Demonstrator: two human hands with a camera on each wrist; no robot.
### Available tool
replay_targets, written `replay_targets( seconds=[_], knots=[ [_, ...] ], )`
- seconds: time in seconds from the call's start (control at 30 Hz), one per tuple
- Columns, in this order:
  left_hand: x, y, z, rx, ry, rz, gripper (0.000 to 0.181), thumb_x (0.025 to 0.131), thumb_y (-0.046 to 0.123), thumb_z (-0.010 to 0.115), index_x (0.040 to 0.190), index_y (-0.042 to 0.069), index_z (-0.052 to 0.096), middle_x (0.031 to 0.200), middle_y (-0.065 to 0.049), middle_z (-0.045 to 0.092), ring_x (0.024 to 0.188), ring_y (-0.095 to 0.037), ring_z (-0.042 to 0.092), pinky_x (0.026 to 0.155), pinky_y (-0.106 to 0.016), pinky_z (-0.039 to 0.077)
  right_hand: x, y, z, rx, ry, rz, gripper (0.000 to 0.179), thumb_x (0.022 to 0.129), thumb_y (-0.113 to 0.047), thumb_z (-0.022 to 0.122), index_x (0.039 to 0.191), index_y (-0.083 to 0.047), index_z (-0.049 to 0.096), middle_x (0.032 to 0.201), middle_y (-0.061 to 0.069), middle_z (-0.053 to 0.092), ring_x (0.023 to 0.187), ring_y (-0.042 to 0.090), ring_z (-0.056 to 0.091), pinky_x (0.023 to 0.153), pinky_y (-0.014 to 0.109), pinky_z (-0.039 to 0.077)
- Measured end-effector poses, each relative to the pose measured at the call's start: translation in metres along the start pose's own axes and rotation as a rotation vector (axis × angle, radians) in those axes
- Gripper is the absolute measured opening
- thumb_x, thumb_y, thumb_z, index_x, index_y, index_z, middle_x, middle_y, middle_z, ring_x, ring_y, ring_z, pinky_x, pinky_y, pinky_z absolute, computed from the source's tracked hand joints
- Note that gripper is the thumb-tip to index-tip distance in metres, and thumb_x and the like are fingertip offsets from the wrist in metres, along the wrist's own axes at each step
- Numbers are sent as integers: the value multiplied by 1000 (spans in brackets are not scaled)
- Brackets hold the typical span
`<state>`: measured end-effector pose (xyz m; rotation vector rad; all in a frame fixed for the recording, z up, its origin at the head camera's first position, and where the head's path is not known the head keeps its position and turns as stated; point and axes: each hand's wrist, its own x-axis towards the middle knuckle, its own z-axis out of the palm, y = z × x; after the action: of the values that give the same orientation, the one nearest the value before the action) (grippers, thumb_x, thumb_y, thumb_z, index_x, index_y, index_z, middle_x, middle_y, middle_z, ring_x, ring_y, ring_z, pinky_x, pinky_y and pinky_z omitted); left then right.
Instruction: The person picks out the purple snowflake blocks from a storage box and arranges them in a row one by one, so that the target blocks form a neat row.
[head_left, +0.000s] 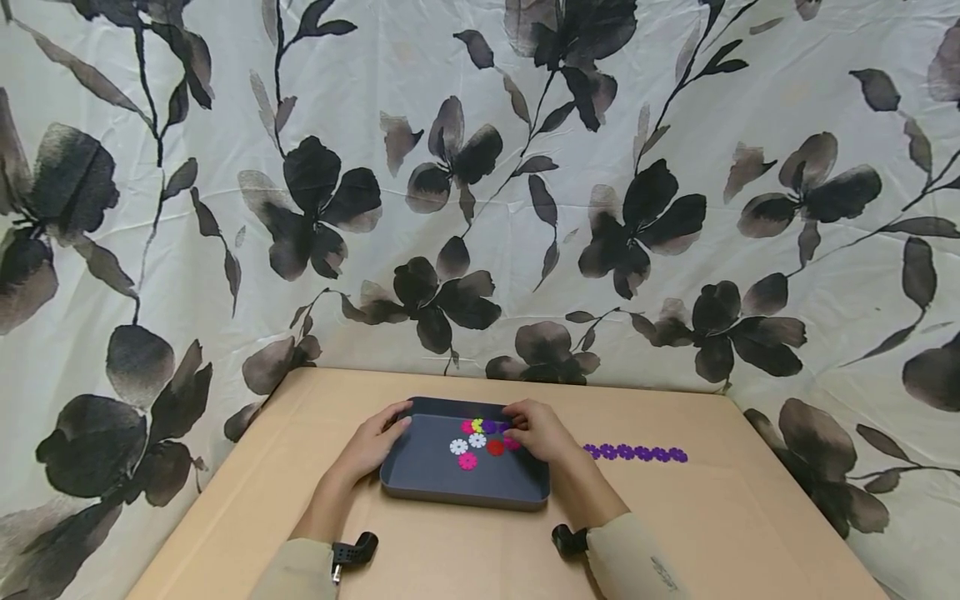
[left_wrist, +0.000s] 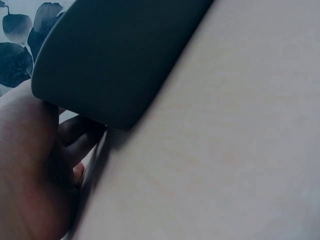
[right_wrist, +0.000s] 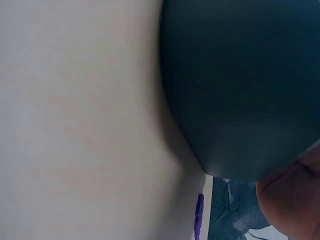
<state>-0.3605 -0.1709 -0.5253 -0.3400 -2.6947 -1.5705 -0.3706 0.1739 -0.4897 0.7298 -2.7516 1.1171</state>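
Note:
A dark grey rectangular tray (head_left: 465, 492) is on the table between the two hands. My left hand (head_left: 369, 443) grips its left side, thumb over the rim; in the left wrist view, fingers (left_wrist: 82, 137) curl against the outer wall below the rim. My right hand (head_left: 543, 429) holds the far right part of the tray, thumb inside, hiding that corner. In the right wrist view the tray wall (right_wrist: 240, 90) covers most of that hand. Inside lie several flower-shaped plastic discs: pink (head_left: 467, 461), white (head_left: 458, 447), red (head_left: 495, 447), yellow (head_left: 477, 426) and purple (head_left: 489, 427).
To the right of the tray, a row of several purple flower-shaped discs (head_left: 643, 453) runs across the tan table (head_left: 720, 517). A floral cloth (head_left: 465, 250) hangs behind the table and along its sides. Each wrist wears a black camera mount (head_left: 356, 550).

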Motion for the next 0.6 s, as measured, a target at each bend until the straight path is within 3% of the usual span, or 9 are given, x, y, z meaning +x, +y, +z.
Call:
replay_targets(
  seconds=[0.23, 0.6],
  knots=[
    [0, 0, -1, 2, -6, 4, 50, 110, 39, 52, 157, 22, 48, 165, -11, 43, 156, -38, 32, 127, -60, 26, 7, 1, 6, -139, -14, 62, 32, 92, -6, 78, 123, 0, 73, 112, 11, 73, 89, 18, 63, 84, 40, 60],
    [0, 0, 0, 2, -4, 0, 50, 110, 40, 52, 157, 23, 48, 165, -11, 43, 156, -38, 32, 127, -60, 26, 10, -2, 11, -214, -13, 83, 27, 92, -10, 79, 117, -3, 75, 105, 10, 76, 88, 20, 65, 87, 45, 60]
  ],
)
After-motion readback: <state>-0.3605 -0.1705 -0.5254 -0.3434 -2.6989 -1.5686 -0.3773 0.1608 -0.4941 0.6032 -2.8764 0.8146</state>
